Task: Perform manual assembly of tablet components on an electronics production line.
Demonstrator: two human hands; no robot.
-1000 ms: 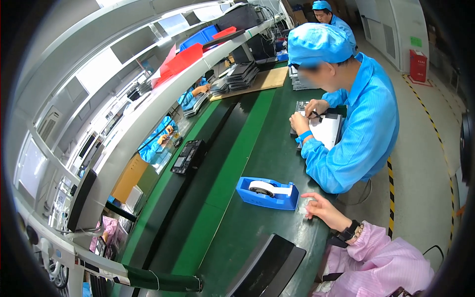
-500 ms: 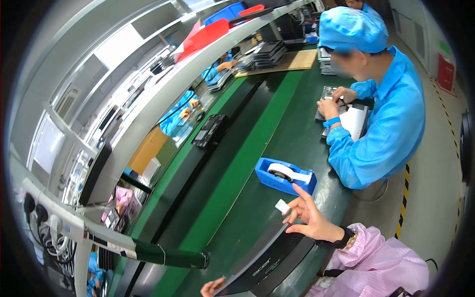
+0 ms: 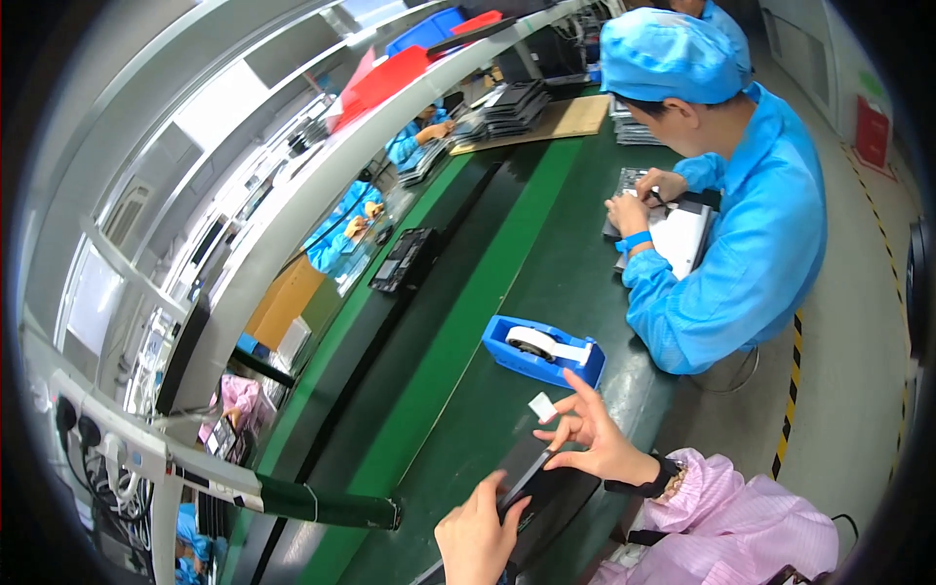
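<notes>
My right hand (image 3: 597, 439) hovers over a flat black device (image 3: 546, 492) at the near edge of the green bench (image 3: 507, 292). A small white piece of tape (image 3: 542, 407) sticks to its fingertips. My left hand (image 3: 478, 531) grips the device's near end at the bottom of the view. Just beyond my right hand stands a blue tape dispenser (image 3: 542, 351) with a white roll.
A person in a blue coat and cap (image 3: 726, 195) sits on my right, working on a white and black device (image 3: 673, 229). A black unit (image 3: 402, 261) lies on the dark conveyor strip. Stacked black parts (image 3: 512, 102) and a cardboard sheet (image 3: 561, 119) lie farther back.
My left hand has come up onto the black device. My right hand has left the dispenser with a white tape piece and moved over the device. The view tilted downward.
</notes>
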